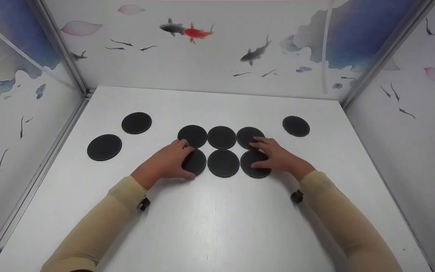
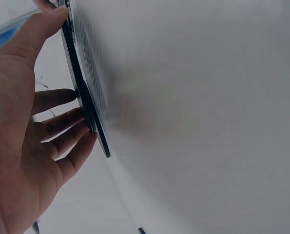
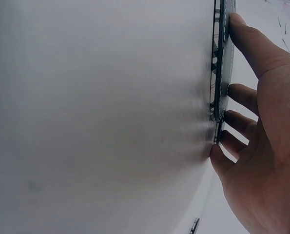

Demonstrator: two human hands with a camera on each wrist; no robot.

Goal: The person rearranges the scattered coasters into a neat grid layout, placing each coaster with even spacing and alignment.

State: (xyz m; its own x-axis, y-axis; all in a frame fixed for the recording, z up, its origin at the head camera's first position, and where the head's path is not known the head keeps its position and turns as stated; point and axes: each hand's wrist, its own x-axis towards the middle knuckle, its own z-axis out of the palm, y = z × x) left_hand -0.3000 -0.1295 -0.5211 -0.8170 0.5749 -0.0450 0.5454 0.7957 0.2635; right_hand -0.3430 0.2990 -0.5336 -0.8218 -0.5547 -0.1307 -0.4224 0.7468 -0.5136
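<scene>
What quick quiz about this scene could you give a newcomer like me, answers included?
1. How many black, round, leather-look discs lie on the flat white tabletop?
2. True or false: the bare left hand and bare right hand are at opposite ends of the central two-row block.
3. On which side, the person's left or right, do more discs lie apart from that block?

Key: 1. Nine. 2. True. 3. Left, two against one.

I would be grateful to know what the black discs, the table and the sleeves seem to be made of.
Discs: perhaps leather or imitation leather, matte; the right wrist view shows stitch-like marks along an edge.
Table: possibly laminated board, satin; its smooth white top reflects light softly.
Sleeves: apparently cloth, dull; they crease softly.
</scene>
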